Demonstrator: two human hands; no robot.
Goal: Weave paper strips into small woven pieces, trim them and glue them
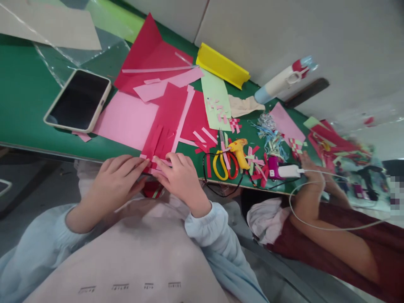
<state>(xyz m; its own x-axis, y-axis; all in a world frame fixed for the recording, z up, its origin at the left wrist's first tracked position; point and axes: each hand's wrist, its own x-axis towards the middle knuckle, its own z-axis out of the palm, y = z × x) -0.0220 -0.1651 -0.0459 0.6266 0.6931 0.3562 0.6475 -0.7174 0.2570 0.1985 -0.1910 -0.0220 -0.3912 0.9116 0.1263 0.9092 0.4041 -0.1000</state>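
At the table's near edge, both hands work on narrow red paper strips crossed by short pink paper strips. My left hand comes from the left with its fingers together, the tips closed on the left end of the strips. From the other side, my right hand pinches the right end of a pink strip between thumb and fingers. Beneath the strips lies a long red paper sheet, over a pink sheet. The undersides of the fingers are hidden.
Right of my hands lie scissors, a yellow glue gun and a purple power adapter with a white cable. A phone rests at left; a bottle lies behind. A co-worker's hands are at far right.
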